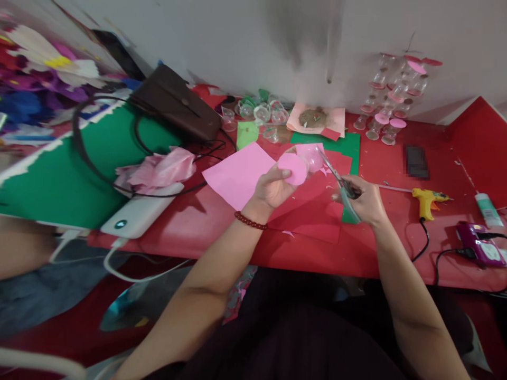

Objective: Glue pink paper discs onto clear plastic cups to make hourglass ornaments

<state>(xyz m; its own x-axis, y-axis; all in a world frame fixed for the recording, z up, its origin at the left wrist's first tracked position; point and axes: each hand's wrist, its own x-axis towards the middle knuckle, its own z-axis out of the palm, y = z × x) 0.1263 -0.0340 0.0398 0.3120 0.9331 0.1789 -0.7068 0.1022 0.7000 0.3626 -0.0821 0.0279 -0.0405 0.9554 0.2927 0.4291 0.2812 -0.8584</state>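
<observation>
My left hand (273, 187) is closed around a small clear plastic cup capped with a round pink paper disc (293, 168), held above the red table (222, 232). My right hand (366, 200) grips a pair of scissors (338, 182) by the handles. The blades point up and left toward the disc's edge. A pink paper sheet (237, 174) lies flat just left of my left hand. Red paper sheets (312, 211) lie under both hands. A red bead bracelet sits on my left wrist.
A yellow glue gun (428, 199) and a purple device (477, 245) lie at the right. Stacked clear cups with pink lids (390, 126) stand at the back. A white power bank (138, 214), black cables, crumpled pink paper (158, 169), a brown pouch (178, 103) and green board (59, 174) fill the left.
</observation>
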